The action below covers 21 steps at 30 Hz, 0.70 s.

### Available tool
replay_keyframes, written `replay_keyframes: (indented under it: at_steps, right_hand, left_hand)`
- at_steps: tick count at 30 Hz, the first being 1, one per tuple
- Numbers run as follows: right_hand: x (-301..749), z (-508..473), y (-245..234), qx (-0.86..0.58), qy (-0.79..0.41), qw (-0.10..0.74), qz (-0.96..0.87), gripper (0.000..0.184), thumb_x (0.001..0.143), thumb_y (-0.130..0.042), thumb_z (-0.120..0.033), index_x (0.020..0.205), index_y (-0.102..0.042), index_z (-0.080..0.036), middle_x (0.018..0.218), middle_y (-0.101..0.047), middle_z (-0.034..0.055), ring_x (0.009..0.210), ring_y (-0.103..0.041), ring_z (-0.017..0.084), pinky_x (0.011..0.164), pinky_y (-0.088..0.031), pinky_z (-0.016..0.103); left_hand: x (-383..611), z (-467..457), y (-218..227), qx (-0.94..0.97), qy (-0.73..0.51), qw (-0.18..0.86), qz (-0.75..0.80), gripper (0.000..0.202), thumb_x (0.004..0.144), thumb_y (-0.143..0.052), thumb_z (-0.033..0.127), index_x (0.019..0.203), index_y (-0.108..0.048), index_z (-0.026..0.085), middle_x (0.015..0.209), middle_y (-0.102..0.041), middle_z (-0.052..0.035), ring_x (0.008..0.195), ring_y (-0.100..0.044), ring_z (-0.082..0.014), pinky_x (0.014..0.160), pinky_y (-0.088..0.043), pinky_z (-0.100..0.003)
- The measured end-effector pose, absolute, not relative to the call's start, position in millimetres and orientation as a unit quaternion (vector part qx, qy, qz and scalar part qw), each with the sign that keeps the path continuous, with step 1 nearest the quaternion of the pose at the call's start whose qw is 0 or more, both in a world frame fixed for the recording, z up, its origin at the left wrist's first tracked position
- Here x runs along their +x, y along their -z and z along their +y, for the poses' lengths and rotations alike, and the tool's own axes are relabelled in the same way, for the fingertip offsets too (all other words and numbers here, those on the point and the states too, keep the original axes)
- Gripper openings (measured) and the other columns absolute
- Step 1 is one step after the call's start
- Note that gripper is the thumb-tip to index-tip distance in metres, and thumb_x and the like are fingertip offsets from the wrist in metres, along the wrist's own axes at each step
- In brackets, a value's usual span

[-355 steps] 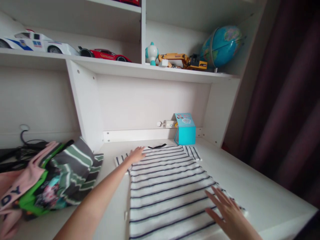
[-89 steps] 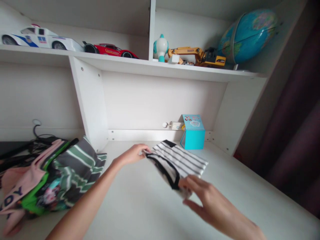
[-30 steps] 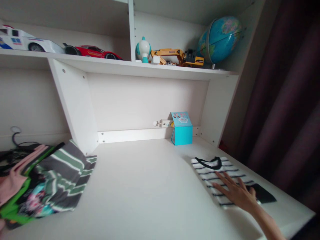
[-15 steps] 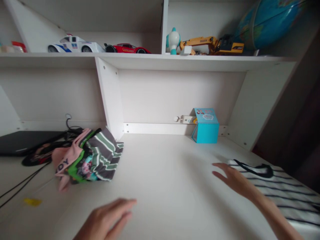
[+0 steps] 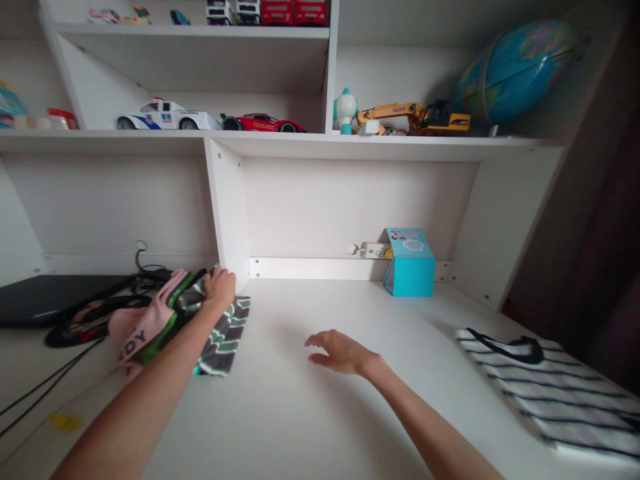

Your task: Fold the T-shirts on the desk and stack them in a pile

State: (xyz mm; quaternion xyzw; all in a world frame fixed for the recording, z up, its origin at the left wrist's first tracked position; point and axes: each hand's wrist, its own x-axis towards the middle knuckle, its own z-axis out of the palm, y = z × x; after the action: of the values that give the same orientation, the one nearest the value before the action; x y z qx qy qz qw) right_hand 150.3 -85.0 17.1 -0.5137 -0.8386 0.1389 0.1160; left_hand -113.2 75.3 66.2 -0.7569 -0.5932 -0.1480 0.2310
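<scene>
My left hand (image 5: 219, 287) is closed on the top of a heap of clothes (image 5: 165, 320) at the left of the white desk (image 5: 320, 413), gripping a grey shirt with green and white stripes (image 5: 223, 330). A pink garment with dark letters lies in the same heap. My right hand (image 5: 337, 351) hovers open, fingers spread, low over the bare middle of the desk. A folded white shirt with dark stripes (image 5: 550, 390) lies at the desk's right edge, well away from both hands.
A turquoise box (image 5: 409, 263) stands at the back by a wall socket. A dark laptop (image 5: 45, 297) and black cables lie at the far left. The shelf above holds toy cars (image 5: 167, 117), a yellow excavator (image 5: 415, 117) and a globe (image 5: 515, 70). An upright divider panel (image 5: 229, 213) rises beside the heap.
My left hand has reached forward to the heap and closed on the grey striped shirt. My right hand has moved left from beside the folded shirt to the desk's middle.
</scene>
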Motion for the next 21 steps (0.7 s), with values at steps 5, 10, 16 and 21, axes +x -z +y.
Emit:
replay_keyframes:
  at_steps: [5, 10, 16, 21]
  right_hand:
    - [169.5, -95.9, -12.7, -0.538, -0.138, 0.114, -0.824, 0.035, 0.081, -0.049, -0.033, 0.112, -0.057, -0.018, 0.100, -0.064, 0.0087, 0.088, -0.060, 0.020, 0.075, -0.046, 0.028]
    - [193.2, -100.0, -10.5, -0.546, -0.134, 0.139, -0.815, 0.032, 0.082, -0.046, -0.033, 0.108, -0.059, -0.019, 0.098, -0.065, 0.0066, 0.087, -0.060, 0.018, 0.076, -0.046, 0.027]
    - [206.8, -102.7, -57.8, -0.508, -0.104, 0.467, -0.716, 0.055, 0.080, -0.053, -0.041, 0.129, -0.035, -0.023, 0.118, -0.051, 0.0100, 0.092, -0.057, 0.017, 0.077, -0.047, 0.031]
    - [216.5, -122.7, -113.9, -0.470, -0.057, 0.554, -0.684, 0.072, 0.078, -0.055, -0.043, 0.137, -0.015, -0.030, 0.131, -0.036, 0.0099, 0.098, -0.053, 0.018, 0.075, -0.048, 0.032]
  left_hand:
    - [-136.0, 92.3, -68.8, -0.751, 0.131, 0.269, -0.589, 0.031, 0.075, -0.033, 0.003, 0.065, -0.061, 0.010, 0.081, -0.062, -0.0167, 0.089, -0.048, -0.0298, 0.075, -0.031, -0.044]
    - [-113.5, 66.7, -94.8, -0.770, 0.191, 0.287, -0.537, 0.028, 0.080, -0.034, 0.011, 0.070, -0.060, 0.016, 0.081, -0.062, -0.0095, 0.083, -0.048, -0.0250, 0.076, -0.028, -0.042]
    - [-38.3, -33.9, -171.0, -0.771, 0.470, 0.285, -0.323, 0.018, 0.084, -0.044, 0.029, 0.084, -0.060, 0.021, 0.091, -0.060, -0.0027, 0.089, -0.048, -0.0202, 0.083, -0.031, -0.036]
    - [0.6, -82.0, -191.0, -0.789, 0.522, 0.239, -0.219, 0.013, 0.084, -0.046, 0.023, 0.081, -0.059, 0.020, 0.089, -0.057, -0.0019, 0.090, -0.049, -0.0179, 0.082, -0.038, -0.034]
